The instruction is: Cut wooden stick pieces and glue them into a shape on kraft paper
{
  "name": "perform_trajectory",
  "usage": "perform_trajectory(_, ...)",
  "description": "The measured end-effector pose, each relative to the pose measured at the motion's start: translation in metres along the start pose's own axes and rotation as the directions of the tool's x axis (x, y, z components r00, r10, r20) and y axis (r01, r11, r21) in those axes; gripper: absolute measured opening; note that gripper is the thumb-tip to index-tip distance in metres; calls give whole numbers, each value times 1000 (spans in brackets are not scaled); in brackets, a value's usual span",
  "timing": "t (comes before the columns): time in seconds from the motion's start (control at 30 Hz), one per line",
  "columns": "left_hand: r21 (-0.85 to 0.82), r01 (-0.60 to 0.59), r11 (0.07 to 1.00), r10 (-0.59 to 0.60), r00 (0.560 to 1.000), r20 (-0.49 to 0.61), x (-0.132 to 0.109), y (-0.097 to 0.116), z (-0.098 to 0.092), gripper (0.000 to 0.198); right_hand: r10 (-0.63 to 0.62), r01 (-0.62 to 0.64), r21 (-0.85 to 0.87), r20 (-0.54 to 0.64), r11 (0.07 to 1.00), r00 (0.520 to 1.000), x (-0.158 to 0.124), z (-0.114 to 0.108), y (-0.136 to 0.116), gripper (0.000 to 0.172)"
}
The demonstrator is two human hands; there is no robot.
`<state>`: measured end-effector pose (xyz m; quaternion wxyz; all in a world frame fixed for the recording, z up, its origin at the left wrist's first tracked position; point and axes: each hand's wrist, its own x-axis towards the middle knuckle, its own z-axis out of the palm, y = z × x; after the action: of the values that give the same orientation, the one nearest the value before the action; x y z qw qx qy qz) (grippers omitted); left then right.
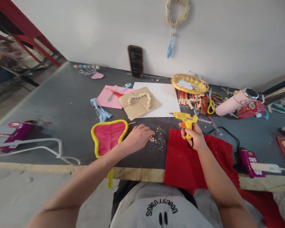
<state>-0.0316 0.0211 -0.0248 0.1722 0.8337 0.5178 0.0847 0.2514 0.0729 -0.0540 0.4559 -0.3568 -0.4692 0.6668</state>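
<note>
A yellow hot glue gun (186,117) is gripped in my right hand (196,136), its nozzle aimed left. My left hand (139,136) is low over the dark tabletop with its fingers drawn together at several tiny beige pieces (152,139); whether one is pinched is hidden. Just left of it lies a pink fan-shaped piece (106,136) with a fuzzy yellow border and handle. Beyond my hands, a curved strip of beige beads or chips (139,96) rests on brown paper (135,109), which overlaps a white sheet (167,101).
Red cloth (180,161) lies under my right forearm. Farther right are a wicker basket (189,83), scissors (211,106), a pink flask (236,102) and a purple power strip (248,161) with cables. A phone (136,61) leans on the wall; blue tassels (101,110) lie left.
</note>
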Motion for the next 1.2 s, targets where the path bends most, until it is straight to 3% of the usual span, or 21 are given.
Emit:
perform_trajectory(0.17, 162, 11, 987, -22, 998, 62, 7, 5, 1, 20, 4, -2, -74, 15, 997, 1000, -2, 5, -3, 23)
perform_trajectory(0.3, 162, 1, 987, -14, 997, 76, 8, 7, -1, 17, -47, 48, -70, 5, 996, 999, -5, 15, -9, 20)
perform_trajectory(0.43, 32, -35, 999, 34, 999, 41, 9, 5, -6, 19, -83, 78, -99, -41, 992, 996, -5, 32, -24, 19)
perform_trajectory(0.53, -217, -20, 976, 6, 998, -62, 17, -1, -10, 16, -93, 87, -97, -59, 991, 994, -2, 44, -28, 19)
perform_trajectory(0.6, -478, 34, 878, -103, 988, -118, 24, -6, -10, 11, -83, 81, -37, -51, 996, 995, 0, 47, -23, 19)
perform_trajectory(0.63, -623, 50, 780, -167, 977, -130, 28, -9, -9, 10, -74, 74, 4, -34, 997, 997, 1, 47, -18, 20)
perform_trajectory(0.7, -866, 21, 500, -260, 957, -127, 34, -14, -5, 15, -54, 51, 61, 33, 997, 998, 2, 45, -7, 20)
perform_trajectory(0.77, -976, -38, 216, -318, 942, -108, 38, -20, -1, 22, -8, 3, 37, 126, 999, 992, 1, 42, 2, 22)
perform_trajectory(0.87, -998, -63, -17, -356, 933, -53, 38, -25, 1, 26, 2, -1, -5, 165, 1000, 986, -2, 40, 9, 27)
perform_trajectory(1.0, -994, -43, -104, -351, 936, -4, 34, -26, -1, 27, -28, 41, -97, 136, 994, 990, -6, 41, 10, 30)
perform_trajectory(1.2, -997, -11, -70, -346, 938, 14, 34, -24, 2, 28, 20, 33, -259, 200, 965, 980, -12, 45, 9, 35)
